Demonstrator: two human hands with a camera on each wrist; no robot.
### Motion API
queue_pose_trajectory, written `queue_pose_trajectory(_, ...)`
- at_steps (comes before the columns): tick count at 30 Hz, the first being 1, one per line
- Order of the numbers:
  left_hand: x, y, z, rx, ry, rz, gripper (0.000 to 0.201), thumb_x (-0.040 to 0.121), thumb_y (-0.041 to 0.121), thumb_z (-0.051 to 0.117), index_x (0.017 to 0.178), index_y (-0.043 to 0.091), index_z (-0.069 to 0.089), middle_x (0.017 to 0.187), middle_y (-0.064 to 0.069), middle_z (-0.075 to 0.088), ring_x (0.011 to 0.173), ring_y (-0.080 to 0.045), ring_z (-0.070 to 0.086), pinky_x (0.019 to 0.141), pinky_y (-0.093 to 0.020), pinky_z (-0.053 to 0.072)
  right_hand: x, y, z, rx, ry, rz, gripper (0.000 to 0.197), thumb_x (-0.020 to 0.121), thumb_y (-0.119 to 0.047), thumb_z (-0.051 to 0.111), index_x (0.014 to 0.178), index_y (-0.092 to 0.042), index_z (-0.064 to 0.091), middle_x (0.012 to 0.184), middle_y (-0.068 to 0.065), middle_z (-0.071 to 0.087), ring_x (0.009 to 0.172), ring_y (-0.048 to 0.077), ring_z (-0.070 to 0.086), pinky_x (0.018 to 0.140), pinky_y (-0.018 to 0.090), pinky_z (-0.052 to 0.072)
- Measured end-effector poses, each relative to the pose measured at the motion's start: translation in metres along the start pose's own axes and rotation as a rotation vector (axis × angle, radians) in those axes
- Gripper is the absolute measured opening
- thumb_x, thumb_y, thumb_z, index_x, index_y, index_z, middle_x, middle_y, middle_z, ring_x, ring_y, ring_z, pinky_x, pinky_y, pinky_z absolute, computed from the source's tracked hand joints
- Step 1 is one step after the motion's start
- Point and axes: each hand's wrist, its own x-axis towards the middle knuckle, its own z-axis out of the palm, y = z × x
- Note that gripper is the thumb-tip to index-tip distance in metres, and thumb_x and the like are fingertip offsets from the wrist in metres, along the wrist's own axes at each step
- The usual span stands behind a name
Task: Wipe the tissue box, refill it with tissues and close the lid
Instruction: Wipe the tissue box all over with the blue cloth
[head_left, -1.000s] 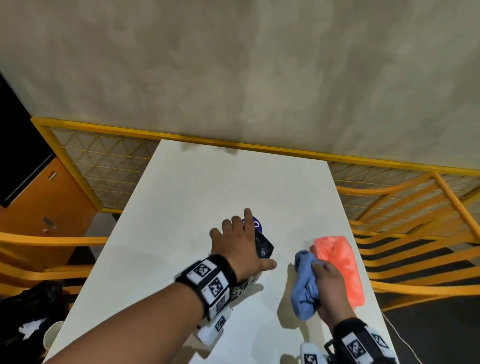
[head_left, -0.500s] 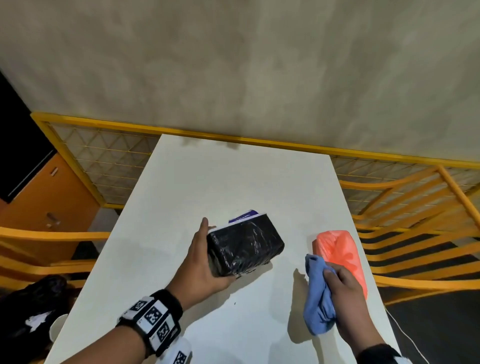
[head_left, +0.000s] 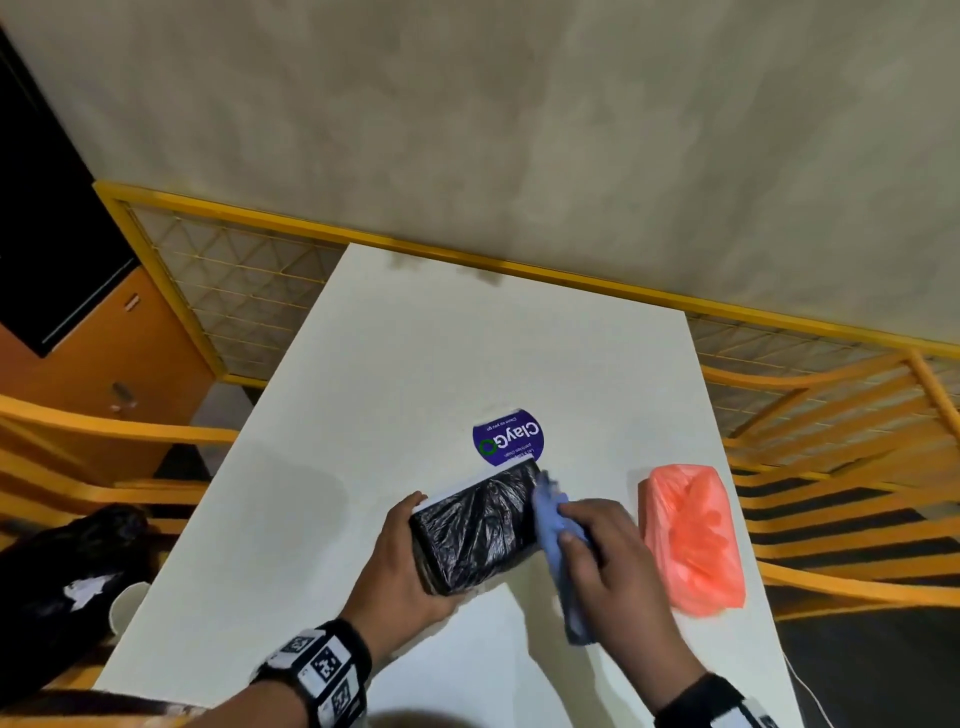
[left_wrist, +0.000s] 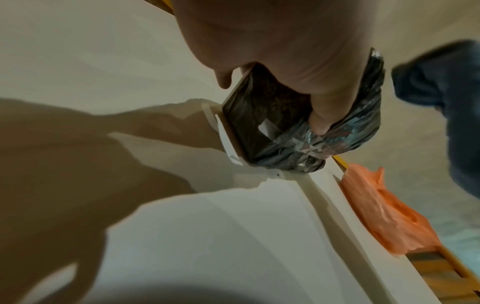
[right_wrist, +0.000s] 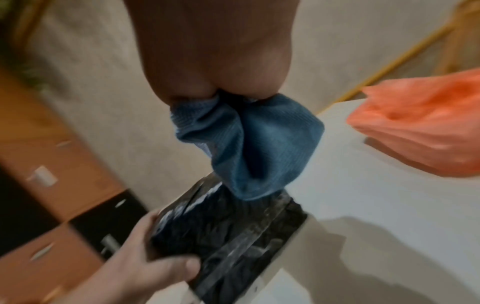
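Note:
The tissue box (head_left: 475, 527) is wrapped in crinkled black plastic with a white edge; it is tilted up off the white table (head_left: 415, 364). My left hand (head_left: 402, 566) grips its near left end, thumb on the front face (left_wrist: 319, 115), fingers behind. My right hand (head_left: 602, 556) holds a bunched blue cloth (head_left: 553, 519) and presses it against the box's right end (right_wrist: 249, 148). An orange plastic pack (head_left: 691, 535) lies to the right near the table edge. The box's opening is hidden.
A round purple ClayGo sticker (head_left: 508, 436) lies on the table just beyond the box. Yellow railings (head_left: 831, 426) flank the table on both sides. A black bag (head_left: 72, 571) sits low at the left. An orange cabinet (head_left: 98, 358) stands at far left.
My left hand shifted its hold and lifted the box toward me, uncovering the purple sticker. My right hand carried the blue cloth leftward from beside the orange pack onto the box.

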Motion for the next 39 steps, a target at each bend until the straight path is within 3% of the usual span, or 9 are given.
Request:
queue_pose_trajectory(2,0.004,0.006,0.005,0.029,0.008,0.004,0.114,0.052,0.05,0.093,0.143,0.026,0.029,0.134,0.006,0.05,0.121,-0.007,0.056,0.102,-0.028,0.048,0.006,-0.014,0.022,-0.117,-0.101,-0.217,0.023,0.086,-0.021,0.056,0.107,-0.023,0.064,0.111,-0.005,0.062,0.103,0.012,0.056,0.089,0.026,0.043)
queue_pose_trajectory(6,0.005,0.019,0.012,0.061,-0.113,0.038,0.042,0.078,0.026,0.072,0.116,0.025,0.054,0.093,0.023,0.047,0.099,-0.007,0.052,0.08,-0.003,0.043,0.013,-0.038,0.081,-0.344,-0.249,-0.431,0.018,0.087,-0.027,0.056,0.104,-0.028,0.063,0.108,-0.005,0.062,0.091,0.022,0.057,0.071,0.033,0.044)
queue_pose_trajectory(8,0.002,0.01,0.015,0.104,-0.127,-0.018,0.047,0.084,0.016,0.068,0.129,0.009,0.057,0.095,0.031,0.035,0.101,-0.006,0.046,0.081,0.007,0.032,0.015,-0.037,0.097,-0.372,-0.263,-0.426,0.018,0.085,-0.026,0.056,0.101,-0.027,0.063,0.105,-0.005,0.061,0.087,0.022,0.056,0.067,0.033,0.042)
queue_pose_trajectory(10,0.001,0.011,0.013,0.102,-0.094,-0.023,0.059,0.081,0.022,0.069,0.134,0.004,0.052,0.103,0.026,0.042,0.105,-0.007,0.053,0.084,0.002,0.035,0.018,-0.029,0.1,-0.369,-0.268,-0.424,0.02,0.084,-0.026,0.054,0.102,-0.026,0.063,0.105,-0.005,0.062,0.087,0.022,0.056,0.068,0.035,0.043)
queue_pose_trajectory(13,0.005,0.021,0.015,-0.036,-0.027,0.033,0.087,0.063,0.027,0.081,0.14,0.018,0.04,0.125,0.018,0.05,0.118,-0.003,0.056,0.095,-0.012,0.042,0.028,-0.019,0.087,-0.35,-0.27,-0.369,0.022,0.081,-0.026,0.052,0.1,-0.025,0.064,0.103,-0.004,0.063,0.085,0.023,0.055,0.067,0.036,0.045)
queue_pose_trajectory(18,0.003,0.017,0.016,-0.026,0.045,0.013,0.103,0.051,0.04,0.086,0.137,0.033,0.029,0.125,0.009,0.051,0.111,-0.01,0.057,0.089,-0.034,0.053,0.054,0.0,0.07,-0.366,-0.27,-0.281,0.02,0.081,-0.017,0.05,0.097,-0.021,0.061,0.098,-0.002,0.06,0.08,0.026,0.053,0.067,0.038,0.044)
queue_pose_trajectory(32,0.003,0.012,0.019,0.015,0.056,0.003,0.116,0.048,0.057,0.086,0.144,0.027,0.028,0.131,0.004,0.051,0.119,-0.015,0.055,0.099,-0.034,0.05,0.075,0.053,0.037,-0.324,-0.124,-0.03,0.033,0.075,-0.017,0.039,0.097,-0.018,0.064,0.094,0.004,0.061,0.083,0.031,0.056,0.068,0.041,0.047)
queue_pose_trajectory(37,0.003,0.015,0.018,0.027,0.051,0.004,0.117,0.048,0.058,0.084,0.144,0.028,0.025,0.134,0.006,0.048,0.122,-0.014,0.052,0.102,-0.033,0.047,0.083,0.069,0.01,-0.125,0.084,0.325,0.021,0.095,-0.01,0.049,0.11,-0.013,0.064,0.109,0.009,0.06,0.096,0.016,0.053,0.071,0.019,0.034)
queue_pose_trajectory(39,0.002,0.016,0.019,0.031,0.052,-0.005,0.118,0.048,0.06,0.085,0.145,0.027,0.026,0.134,0.006,0.048,0.122,-0.013,0.052,0.103,-0.033,0.047,0.08,0.055,0.003,-0.118,0.164,0.254,0.022,0.092,-0.007,0.053,0.11,-0.013,0.065,0.108,0.01,0.06,0.095,0.016,0.052,0.074,0.017,0.032)
